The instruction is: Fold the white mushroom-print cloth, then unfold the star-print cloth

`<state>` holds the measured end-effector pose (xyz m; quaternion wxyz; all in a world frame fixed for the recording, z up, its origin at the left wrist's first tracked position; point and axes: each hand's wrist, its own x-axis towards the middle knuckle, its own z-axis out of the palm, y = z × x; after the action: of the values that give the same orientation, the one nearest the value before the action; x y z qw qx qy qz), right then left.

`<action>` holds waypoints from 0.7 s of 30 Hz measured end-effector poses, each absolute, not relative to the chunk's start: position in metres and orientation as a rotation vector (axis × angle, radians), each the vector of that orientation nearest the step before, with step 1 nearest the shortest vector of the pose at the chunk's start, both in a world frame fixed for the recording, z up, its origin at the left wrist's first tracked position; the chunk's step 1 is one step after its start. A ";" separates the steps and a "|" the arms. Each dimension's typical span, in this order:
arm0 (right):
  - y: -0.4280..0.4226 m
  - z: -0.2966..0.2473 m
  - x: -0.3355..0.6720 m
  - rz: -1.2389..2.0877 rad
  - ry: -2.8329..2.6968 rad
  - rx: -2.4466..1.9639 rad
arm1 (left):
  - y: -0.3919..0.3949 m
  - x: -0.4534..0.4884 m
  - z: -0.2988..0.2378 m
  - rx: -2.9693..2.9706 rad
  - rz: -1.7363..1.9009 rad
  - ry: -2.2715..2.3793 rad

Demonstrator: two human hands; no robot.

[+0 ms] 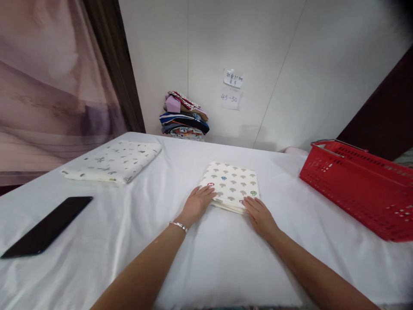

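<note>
A folded cream cloth [234, 181] printed with mushrooms lies on the white-covered table in front of me. Its layers show along the near edge. My left hand [197, 204] rests on the cloth's near left corner, fingers stretched out flat. On that wrist is a silver bracelet [179, 225]. My right hand [260, 215] touches the near right corner, its fingers also extended over the top. Neither hand grips anything.
At the far left lies another folded white cloth [116, 161] with a dark print. A black tablet-like slab [48, 226] lies nearer. A red perforated basket [358, 189] stands right. Behind the table is a stack of folded fabrics [185, 116] against the wall.
</note>
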<state>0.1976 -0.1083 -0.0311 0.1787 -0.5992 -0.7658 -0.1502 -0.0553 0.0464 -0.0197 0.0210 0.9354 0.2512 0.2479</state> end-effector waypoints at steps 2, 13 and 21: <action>-0.108 -0.020 0.191 -0.348 -2.148 -1.774 | 0.047 -0.056 -0.021 2.896 0.775 0.772; -0.072 0.002 0.173 -0.039 -2.165 -2.024 | 0.051 -0.058 -0.022 2.828 0.736 0.783; -0.057 0.016 0.191 0.171 -2.128 -1.972 | 0.048 -0.059 -0.017 2.720 0.725 0.766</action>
<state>0.1912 -0.0570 0.0158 0.1173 -0.6739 -0.7271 0.0585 -0.0591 0.0481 -0.0166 0.1119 0.9265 0.2609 0.2471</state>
